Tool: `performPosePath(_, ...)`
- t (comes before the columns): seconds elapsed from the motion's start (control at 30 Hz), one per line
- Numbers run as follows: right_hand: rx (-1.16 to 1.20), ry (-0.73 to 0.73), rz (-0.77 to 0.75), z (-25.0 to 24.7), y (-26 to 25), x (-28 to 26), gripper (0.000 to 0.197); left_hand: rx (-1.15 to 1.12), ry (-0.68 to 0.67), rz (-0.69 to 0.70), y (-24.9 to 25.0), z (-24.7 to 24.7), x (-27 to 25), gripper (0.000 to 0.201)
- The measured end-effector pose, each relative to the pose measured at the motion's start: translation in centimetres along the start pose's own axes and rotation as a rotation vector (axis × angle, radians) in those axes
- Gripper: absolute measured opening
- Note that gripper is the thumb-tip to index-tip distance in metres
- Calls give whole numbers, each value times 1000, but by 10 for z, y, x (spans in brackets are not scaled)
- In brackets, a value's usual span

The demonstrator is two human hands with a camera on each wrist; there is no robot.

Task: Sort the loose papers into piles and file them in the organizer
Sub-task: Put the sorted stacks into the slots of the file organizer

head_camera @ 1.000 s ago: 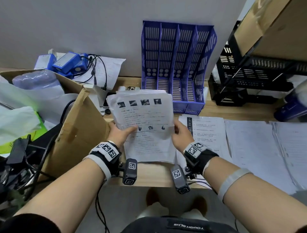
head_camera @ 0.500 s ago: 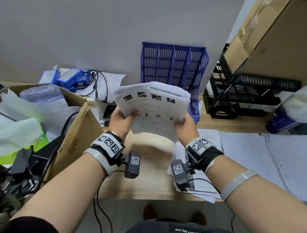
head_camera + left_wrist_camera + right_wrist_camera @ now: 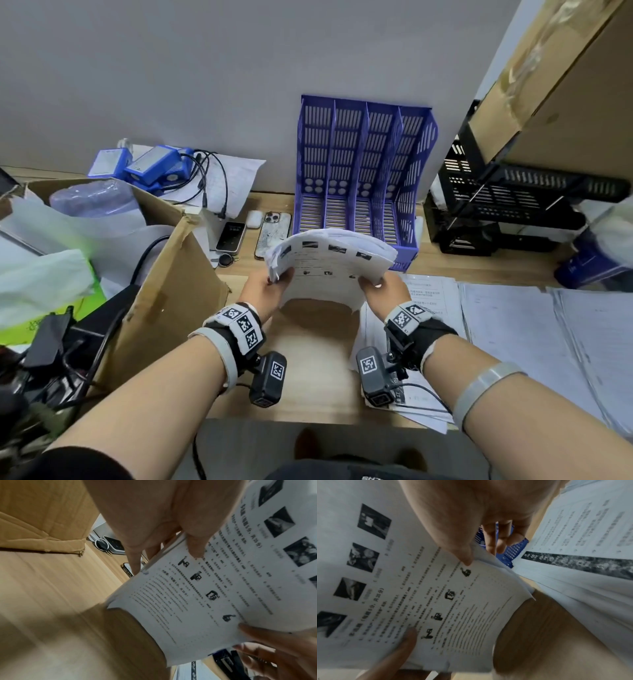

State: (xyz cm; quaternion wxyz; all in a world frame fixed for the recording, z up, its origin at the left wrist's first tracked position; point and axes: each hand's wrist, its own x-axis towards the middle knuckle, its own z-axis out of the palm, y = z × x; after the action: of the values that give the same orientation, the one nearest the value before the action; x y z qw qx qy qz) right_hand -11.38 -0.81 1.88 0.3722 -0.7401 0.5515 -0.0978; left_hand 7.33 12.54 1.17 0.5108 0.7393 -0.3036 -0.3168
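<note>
A stack of printed papers [image 3: 325, 270] with small black pictures hangs in the air, bowed upward, just in front of the blue organizer [image 3: 363, 171]. My left hand [image 3: 265, 291] grips the stack's left edge, thumb on top [image 3: 195, 543] and fingers beneath. My right hand [image 3: 383, 291] grips its right edge the same way, thumb on the printed face [image 3: 464, 555]. The stack [image 3: 223, 588] fills both wrist views [image 3: 402, 588]. The organizer stands upright against the wall with several slots, all empty as far as I see.
More paper piles [image 3: 513, 329] lie on the wooden desk [image 3: 308, 370] to the right. An open cardboard box [image 3: 171, 281] stands left. Two phones [image 3: 272, 233] lie behind the stack. A black tray rack [image 3: 513, 205] sits right of the organizer.
Both hands have lifted the stack off the desk and carried it forward toward the organizer. The sheets now curve upward instead of lying flat.
</note>
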Motion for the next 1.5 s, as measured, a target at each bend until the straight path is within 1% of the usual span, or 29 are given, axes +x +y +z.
performPosePath(0.03, 24, 44, 39, -4, -5, 3, 28, -13, 15, -41, 2, -2, 2, 8)
performPosePath(0.07, 71, 81, 74, -6, -12, 7, 41, -43, 37, -55, 5, -4, 5, 14)
performPosePath(0.1, 135, 72, 103, -10, -23, 7, 55, -58, 55, -36, 9, -7, 8, 19)
performPosePath(0.13, 227, 5, 127, -14, -33, 9, 65, -80, 73, -8, 19, -10, 8, 24)
performPosePath(0.2, 456, -255, 123, -24, -62, 3, 73, -121, 126, 53, 37, -15, 12, 35)
performPosePath(0.23, 515, -385, 98, -29, -81, -1, 81, -124, 154, 87, 46, -17, 16, 37)
performPosePath(0.27, 536, -465, 27, -36, -100, -6, 93, -124, 167, 136, 56, -17, 19, 35)
performPosePath(0.3, 494, -498, -59, -42, -120, -10, 104, -97, 158, 199, 65, -16, 22, 29)
performPosePath(0.33, 441, -495, -138, -46, -137, -8, 109, -65, 125, 262, 75, -14, 23, 20)
performPosePath(0.37, 392, -465, -194, -50, -153, -8, 109, -26, 93, 325, 86, -10, 22, 18)
performPosePath(0.4, 367, -422, -227, -55, -168, -9, 104, 6, 75, 393, 95, -5, 21, 23)
performPosePath(0.43, 362, -388, -225, -61, -180, -8, 91, 33, 82, 448, 101, -1, 19, 27)
performPosePath(0.47, 367, -335, -227, -67, -189, -6, 71, 31, 90, 491, 109, 4, 16, 32)
performPosePath(0.5, 346, -268, -235, -73, -194, -4, 52, 25, 87, 506, 113, 7, 16, 41)
performPosePath(0.53, 311, -212, -251, -80, -196, 1, 38, 24, 55, 513, 112, 10, 18, 54)
performPosePath(0.57, 276, -176, -265, -85, -194, 8, 34, 52, 9, 483, 109, 12, 22, 71)
performPosePath(0.63, 248, -167, -281, -96, -191, 16, 34, 111, -58, 349, 97, 16, 32, 101)
performPosePath(0.67, 260, -182, -284, -101, -190, 20, 34, 103, -78, 270, 90, 19, 37, 111)
performPosePath(0.73, 337, -230, -282, -109, -191, 24, 36, 1, -109, 168, 79, 27, 43, 119)
performPosePath(0.8, 353, -269, -298, -114, -193, 34, 42, -69, -100, 163, 72, 35, 51, 117)
performPosePath(0.93, 310, -299, -273, -113, -198, 61, 43, -122, -56, 125, 68, 46, 73, 112)
performPosePath(1.0, 279, -310, -264, -111, -199, 78, 40, -93, -50, 97, 64, 51, 87, 110)
performPosePath(1.1, 299, -329, -242, -108, -199, 104, 37, -30, -45, 42, 59, 57, 110, 108)
performPosePath(1.2, 302, -327, -257, -105, -201, 124, 30, 62, 17, -15, 56, 61, 132, 103)
performPosePath(1.3, 290, -283, -299, -96, -200, 141, 38, 301, 56, -105, 58, 61, 154, 81)
performPosePath(1.37, 168, -244, -352, -90, -195, 148, 49, 482, 46, -157, 61, 60, 163, 65)
performPosePath(1.4, 77, -228, -393, -87, -193, 149, 50, 527, 44, -171, 61, 60, 166, 57)
performPosePath(1.43, 8, -221, -428, -83, -190, 152, 47, 536, 52, -183, 60, 59, 168, 50)
performPosePath(1.5, -51, -256, -454, -73, -182, 154, 30, 483, 88, -206, 58, 59, 168, 34)
